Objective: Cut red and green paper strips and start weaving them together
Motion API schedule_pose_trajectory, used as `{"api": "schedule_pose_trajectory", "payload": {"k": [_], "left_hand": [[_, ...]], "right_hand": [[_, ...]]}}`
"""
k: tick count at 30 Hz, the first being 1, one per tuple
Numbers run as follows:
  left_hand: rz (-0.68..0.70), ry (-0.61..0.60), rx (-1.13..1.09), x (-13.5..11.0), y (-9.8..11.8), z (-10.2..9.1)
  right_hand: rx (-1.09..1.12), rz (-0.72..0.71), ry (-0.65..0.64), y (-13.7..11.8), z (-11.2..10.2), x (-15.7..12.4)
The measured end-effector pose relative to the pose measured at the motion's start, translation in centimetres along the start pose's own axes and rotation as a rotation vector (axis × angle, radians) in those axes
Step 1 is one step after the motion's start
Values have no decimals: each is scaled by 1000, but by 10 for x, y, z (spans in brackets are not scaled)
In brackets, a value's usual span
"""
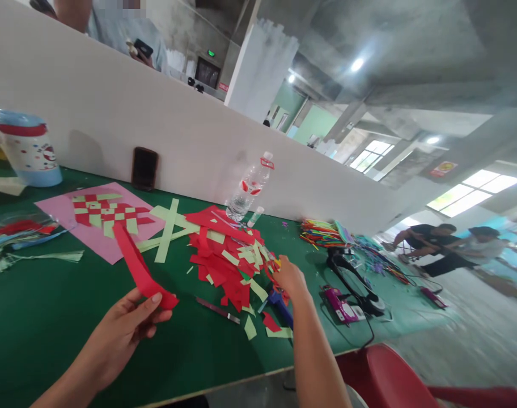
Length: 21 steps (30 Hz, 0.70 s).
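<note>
My left hand (122, 326) pinches the near end of a long red paper strip (137, 266) that runs up toward a pink sheet (60, 212) carrying a red and pale green woven pattern (107, 212). My right hand (289, 276) reaches into the far edge of a heap of red and green paper scraps (228, 258); its fingers are curled and hidden from me. Blue-handled scissors (279, 303) lie just below that hand. A craft knife (218, 310) rests on the green table (41, 317) between my two hands.
A clear water bottle (248, 190) and a glue stick (255, 216) stand behind the heap. Crossed pale green strips (169, 229), a phone (144, 168) against the white partition, a lidded jug (26, 148), coloured sticks (322, 232), a glue gun (341, 303). People crouch at right.
</note>
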<state>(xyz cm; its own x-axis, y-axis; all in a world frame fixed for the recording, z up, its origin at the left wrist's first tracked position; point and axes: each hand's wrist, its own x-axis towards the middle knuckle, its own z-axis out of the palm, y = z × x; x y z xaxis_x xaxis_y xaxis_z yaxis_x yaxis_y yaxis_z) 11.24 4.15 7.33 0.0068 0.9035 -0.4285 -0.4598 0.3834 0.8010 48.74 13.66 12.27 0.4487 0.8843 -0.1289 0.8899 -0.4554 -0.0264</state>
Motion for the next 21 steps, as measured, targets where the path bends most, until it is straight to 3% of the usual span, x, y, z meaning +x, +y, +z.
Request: {"api": "schedule_pose_trajectory", "payload": {"k": [5,9,12,16,21], "left_hand": [[-8,8,-106,4,-4,-4],[-17,21,-158,3,-6,0],[-13,25,-180,-1,-8,5],[11,10,-187,-4,-11,11],[27,-18,-171,-6,-14,15]], "right_hand": [[156,-3,140,38,-19,-20],[366,-156,200,43,-4,-66],[829,-395,75,28,24,-115],[825,-462,-60,-3,52,-172],[793,-508,-199,-28,54,-196]]}}
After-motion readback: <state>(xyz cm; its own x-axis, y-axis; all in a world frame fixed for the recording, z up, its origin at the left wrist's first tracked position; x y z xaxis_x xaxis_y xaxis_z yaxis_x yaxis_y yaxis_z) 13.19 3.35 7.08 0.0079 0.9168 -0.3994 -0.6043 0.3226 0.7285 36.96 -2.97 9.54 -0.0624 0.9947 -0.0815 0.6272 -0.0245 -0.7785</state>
